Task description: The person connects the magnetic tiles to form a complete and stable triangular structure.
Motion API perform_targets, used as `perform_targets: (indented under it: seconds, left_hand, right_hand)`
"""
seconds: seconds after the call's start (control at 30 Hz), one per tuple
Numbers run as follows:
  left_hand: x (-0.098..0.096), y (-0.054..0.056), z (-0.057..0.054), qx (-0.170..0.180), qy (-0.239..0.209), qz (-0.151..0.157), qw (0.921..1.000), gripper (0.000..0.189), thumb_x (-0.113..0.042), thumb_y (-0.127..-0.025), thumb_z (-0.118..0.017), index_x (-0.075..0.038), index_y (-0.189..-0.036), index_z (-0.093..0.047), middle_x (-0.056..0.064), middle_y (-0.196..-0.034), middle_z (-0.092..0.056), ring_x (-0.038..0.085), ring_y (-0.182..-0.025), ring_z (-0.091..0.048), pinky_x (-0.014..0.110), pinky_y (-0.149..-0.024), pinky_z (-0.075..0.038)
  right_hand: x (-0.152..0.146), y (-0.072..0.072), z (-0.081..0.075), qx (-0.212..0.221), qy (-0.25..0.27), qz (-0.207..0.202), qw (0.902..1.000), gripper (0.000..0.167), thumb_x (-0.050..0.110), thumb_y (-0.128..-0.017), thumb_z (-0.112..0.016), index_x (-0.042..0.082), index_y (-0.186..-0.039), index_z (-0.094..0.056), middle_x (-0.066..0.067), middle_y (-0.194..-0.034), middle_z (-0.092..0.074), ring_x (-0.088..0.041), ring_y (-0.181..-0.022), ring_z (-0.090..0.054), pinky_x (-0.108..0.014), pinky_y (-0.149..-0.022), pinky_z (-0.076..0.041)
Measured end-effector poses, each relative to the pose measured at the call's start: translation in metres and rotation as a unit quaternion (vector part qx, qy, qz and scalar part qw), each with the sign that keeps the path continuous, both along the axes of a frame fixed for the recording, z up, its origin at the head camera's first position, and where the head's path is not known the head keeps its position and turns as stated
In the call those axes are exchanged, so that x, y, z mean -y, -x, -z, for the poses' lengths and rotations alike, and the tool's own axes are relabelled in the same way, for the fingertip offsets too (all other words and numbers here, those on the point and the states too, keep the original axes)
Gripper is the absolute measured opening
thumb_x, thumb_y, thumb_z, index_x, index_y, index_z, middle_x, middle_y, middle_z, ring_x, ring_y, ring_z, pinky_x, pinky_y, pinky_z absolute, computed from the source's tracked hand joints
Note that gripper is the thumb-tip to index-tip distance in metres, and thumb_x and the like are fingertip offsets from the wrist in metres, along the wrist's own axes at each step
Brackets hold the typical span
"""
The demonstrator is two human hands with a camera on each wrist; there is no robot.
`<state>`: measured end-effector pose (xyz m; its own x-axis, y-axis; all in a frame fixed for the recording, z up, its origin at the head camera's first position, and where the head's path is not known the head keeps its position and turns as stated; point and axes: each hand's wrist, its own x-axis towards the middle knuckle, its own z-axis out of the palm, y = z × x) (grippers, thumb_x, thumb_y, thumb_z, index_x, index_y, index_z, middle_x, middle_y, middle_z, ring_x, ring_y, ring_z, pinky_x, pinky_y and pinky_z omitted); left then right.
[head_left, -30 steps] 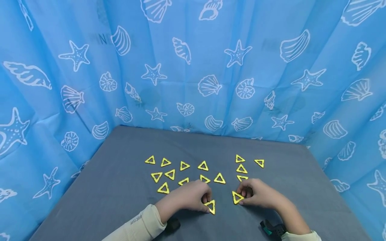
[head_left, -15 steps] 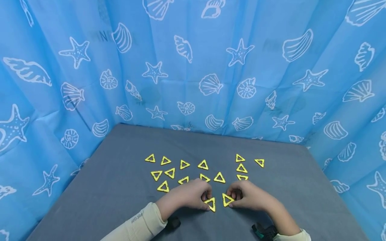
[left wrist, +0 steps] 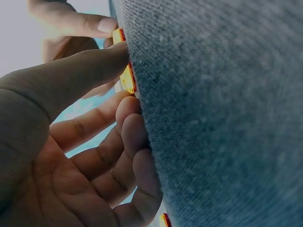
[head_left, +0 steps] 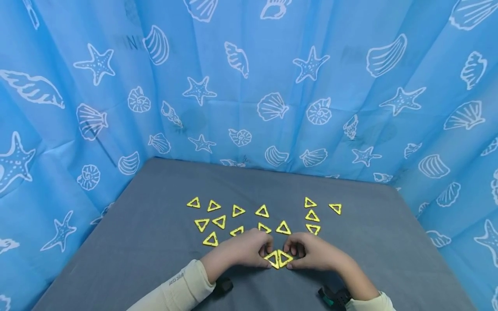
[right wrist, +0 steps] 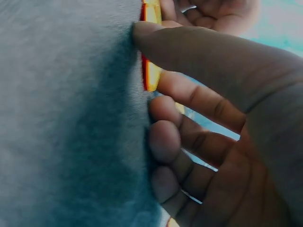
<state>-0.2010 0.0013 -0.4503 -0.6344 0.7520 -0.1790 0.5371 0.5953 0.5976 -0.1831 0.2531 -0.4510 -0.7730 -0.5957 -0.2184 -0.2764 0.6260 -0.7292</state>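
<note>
Two yellow triangular frame tiles lie edge to edge on the grey cloth near the front of the table. The left hand [head_left: 250, 249] pinches the left triangle tile [head_left: 271, 259] between thumb and fingers. From the other side, the right hand [head_left: 316, 252] pinches the right triangle tile [head_left: 285, 258]. Together the two tiles form a diamond. In the left wrist view, the tile edge [left wrist: 128, 80] shows yellow and red beside the thumb. The right wrist view shows a similar tile edge [right wrist: 151, 75] under the right thumb.
Several loose yellow triangles [head_left: 211, 239] lie flat beyond the left hand. A smaller group of triangles [head_left: 312, 215] lies beyond the right hand. The grey tablecloth [head_left: 373, 242] ends at a blue shell-patterned curtain [head_left: 241, 108]. A dark object [head_left: 223, 286] sits by the left wrist.
The right hand has slid leftward with its triangle tile until it meets the left hand's tile. The left hand has stayed nearly still, holding its tile.
</note>
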Motion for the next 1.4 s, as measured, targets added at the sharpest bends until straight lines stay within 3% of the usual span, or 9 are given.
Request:
perform_targets:
  seconds: [0.4,0.97,1.2,1.4]
  left_hand:
    - [-0.001,-0.003,0.000,-0.004,0.003,-0.009,0.9999,0.023,-0.025,-0.090,-0.088,-0.018,-0.096,-0.068,-0.008,-0.079,-0.061,0.002,-0.068,-0.056,0.022,-0.065,-0.048]
    - [-0.003,-0.002,-0.004,-0.011,0.004,-0.023,0.9997,0.025,-0.025,-0.088,-0.089,-0.018,-0.095,-0.067,-0.009,-0.078,-0.060,0.002,-0.067,-0.055,0.022,-0.064,-0.047]
    - [0.002,-0.001,0.000,0.002,-0.011,0.002,0.9999,0.023,-0.025,-0.090,-0.088,-0.017,-0.096,-0.068,-0.010,-0.077,-0.060,0.002,-0.066,-0.056,0.022,-0.063,-0.048]
    - [0.012,0.005,-0.002,0.034,-0.041,0.025,0.9983,0.021,-0.023,-0.091,-0.086,-0.014,-0.104,-0.073,-0.010,-0.080,-0.063,0.002,-0.069,-0.060,0.021,-0.066,-0.051]
  right_hand:
    - [-0.004,-0.001,0.003,-0.008,0.024,0.000,0.9997,0.022,0.028,-0.091,-0.086,0.016,-0.102,-0.071,-0.003,-0.090,-0.063,-0.007,-0.073,-0.056,-0.026,-0.065,-0.050]
    - [-0.002,0.004,0.007,0.002,0.124,-0.025,0.9919,0.019,0.019,-0.098,-0.079,0.010,-0.111,-0.070,-0.012,-0.091,-0.066,-0.008,-0.071,-0.059,-0.027,-0.064,-0.052]
    - [0.000,0.001,0.011,0.005,0.131,-0.020,0.9912,0.019,0.019,-0.098,-0.079,0.009,-0.111,-0.071,-0.016,-0.093,-0.068,-0.006,-0.072,-0.058,-0.025,-0.063,-0.051]
    - [0.000,-0.001,0.018,0.008,0.138,-0.025,0.9901,0.018,0.019,-0.098,-0.078,0.009,-0.112,-0.072,-0.019,-0.094,-0.068,-0.005,-0.071,-0.057,-0.025,-0.062,-0.051]
